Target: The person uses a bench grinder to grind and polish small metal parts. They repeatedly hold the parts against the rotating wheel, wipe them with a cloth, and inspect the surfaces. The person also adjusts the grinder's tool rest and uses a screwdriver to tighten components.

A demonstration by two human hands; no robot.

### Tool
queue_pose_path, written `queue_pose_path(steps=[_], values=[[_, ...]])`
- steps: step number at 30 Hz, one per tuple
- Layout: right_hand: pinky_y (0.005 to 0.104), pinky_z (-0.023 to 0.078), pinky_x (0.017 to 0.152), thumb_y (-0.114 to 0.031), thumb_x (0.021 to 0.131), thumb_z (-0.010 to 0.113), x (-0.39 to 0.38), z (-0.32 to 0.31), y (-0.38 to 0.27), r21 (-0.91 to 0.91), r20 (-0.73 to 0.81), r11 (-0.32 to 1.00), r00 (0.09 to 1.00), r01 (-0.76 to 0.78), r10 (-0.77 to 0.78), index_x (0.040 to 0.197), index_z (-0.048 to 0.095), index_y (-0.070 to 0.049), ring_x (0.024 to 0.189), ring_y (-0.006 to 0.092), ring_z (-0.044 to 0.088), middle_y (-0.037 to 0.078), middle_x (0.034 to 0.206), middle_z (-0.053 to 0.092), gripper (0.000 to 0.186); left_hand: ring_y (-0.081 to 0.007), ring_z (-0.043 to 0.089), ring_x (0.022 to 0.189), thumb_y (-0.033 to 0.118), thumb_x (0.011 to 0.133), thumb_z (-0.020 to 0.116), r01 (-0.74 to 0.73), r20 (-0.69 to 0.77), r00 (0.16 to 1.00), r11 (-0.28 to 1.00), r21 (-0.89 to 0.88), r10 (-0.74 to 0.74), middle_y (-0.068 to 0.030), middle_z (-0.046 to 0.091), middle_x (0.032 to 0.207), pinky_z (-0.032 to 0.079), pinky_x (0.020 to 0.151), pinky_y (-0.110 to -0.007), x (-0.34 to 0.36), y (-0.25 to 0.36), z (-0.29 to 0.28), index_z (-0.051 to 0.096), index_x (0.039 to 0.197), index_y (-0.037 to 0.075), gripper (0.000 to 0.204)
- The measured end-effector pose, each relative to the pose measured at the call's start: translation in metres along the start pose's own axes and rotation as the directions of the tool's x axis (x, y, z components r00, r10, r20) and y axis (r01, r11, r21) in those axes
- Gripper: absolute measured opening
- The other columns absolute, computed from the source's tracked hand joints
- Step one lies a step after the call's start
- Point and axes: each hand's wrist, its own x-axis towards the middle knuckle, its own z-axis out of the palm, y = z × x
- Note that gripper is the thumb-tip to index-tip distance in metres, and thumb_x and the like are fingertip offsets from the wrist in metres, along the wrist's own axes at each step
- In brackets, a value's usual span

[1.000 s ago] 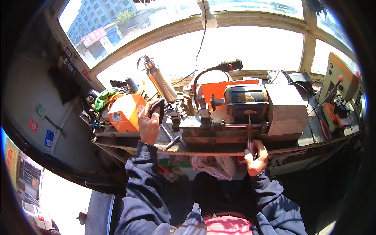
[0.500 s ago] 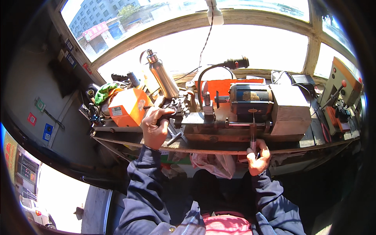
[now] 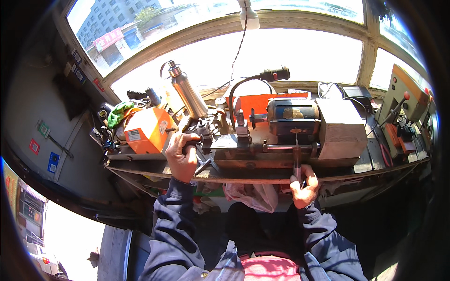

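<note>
My left hand (image 3: pixel 183 154) is closed on a black knob (image 3: pixel 199 139) at the left end of the bench machine (image 3: pixel 293 117), beside an orange housing (image 3: pixel 143 131). Its fingertips are partly hidden. My right hand (image 3: pixel 304 189) grips a slim clear syringe (image 3: pixel 296 161) with brownish contents, held upright at the front edge of the bench, its thin needle pointing up in front of the dark motor and near a steel rod (image 3: pixel 276 146). A metal T-shaped handle (image 3: pixel 206 166) lies below the machine, right of my left hand.
A steel bottle (image 3: pixel 187 93), a green cloth (image 3: pixel 119 112) and cluttered tools stand at the back left. A machine with red-knobbed levers (image 3: pixel 403 112) and pliers (image 3: pixel 386 157) sit at the right. A cord with a white fitting (image 3: pixel 250 18) hangs before the window. A plastic bag (image 3: pixel 251 196) is below.
My left hand has moved down and rightward from beside the orange housing onto the knob. The syringe in my right hand has barely moved, apart from the slight shift of the whole view.
</note>
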Motion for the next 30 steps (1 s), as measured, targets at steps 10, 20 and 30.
queue_pose_path(steps=[10,20,30], values=[[0.042,0.056,0.076,-0.016,0.075,0.078,0.001,0.006,0.002,-0.079,-0.075,0.997,0.997,-0.004,-0.002,0.114,0.067,-0.002,0.086,0.0365,0.07,0.019,0.097,0.071,0.043,-0.0075,0.047,0.072,0.015,0.089,0.044,0.357,-0.15,0.892,0.867,-0.348,-0.427,-0.0003,0.055,0.086,0.037,0.065,-0.02,-0.064,0.005,-0.022,0.059,0.103,0.006,0.022],[0.0344,0.054,0.071,-0.012,0.084,0.074,-0.021,-0.013,-0.028,0.109,0.144,0.992,0.989,-0.057,0.04,0.117,0.065,-0.001,0.077,0.0226,0.068,0.013,0.092,0.067,0.036,-0.0079,0.045,0.061,0.01,0.103,0.051,0.601,0.311,0.798,0.72,-0.346,-0.516,-0.0041,0.057,0.091,0.036,0.056,-0.021,-0.149,0.074,0.047,0.054,0.113,0.006,0.011],[0.0368,0.058,0.08,-0.013,0.083,0.077,-0.082,-0.032,-0.044,0.125,0.23,0.947,0.937,-0.297,0.264,0.115,0.065,0.0,0.089,0.0332,0.072,0.017,0.1,0.07,0.036,-0.0059,0.046,0.052,0.0,0.096,0.062,0.775,0.651,0.626,0.435,-0.458,-0.43,0.0,0.057,0.076,0.036,0.048,-0.021,-0.172,0.133,0.103,0.057,0.107,0.005,0.013]])
